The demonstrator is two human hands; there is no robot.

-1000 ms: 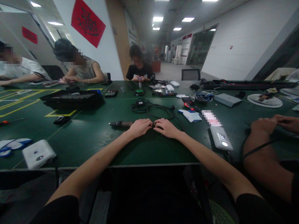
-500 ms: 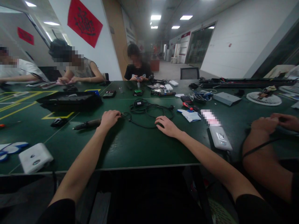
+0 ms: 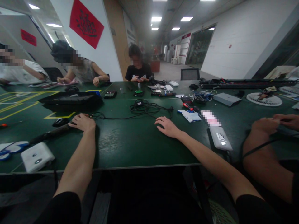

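My left hand [image 3: 83, 122] is closed round the cord end of a dark corded hand tool [image 3: 50, 135] that lies on the green table [image 3: 140, 140], its tip pointing left. A black cable [image 3: 121, 117] runs from that hand to a loose coil [image 3: 144, 107] at mid-table. My right hand [image 3: 167, 126] rests flat on the table with fingers spread, holding nothing, just in front of the coil. A black mouse [image 3: 60, 121] sits close behind the tool.
A white device [image 3: 37, 156] and blue-white parts [image 3: 10, 147] lie near the front left edge. A black tray [image 3: 70, 99] stands behind. A grey power bank [image 3: 220, 137] lies right of my right hand. Another person's hands [image 3: 273, 123] work at the right. Several people sit across.
My left hand has dragged the tool far to the left across the table, drawing its cable out straight. My right hand stayed where it was.
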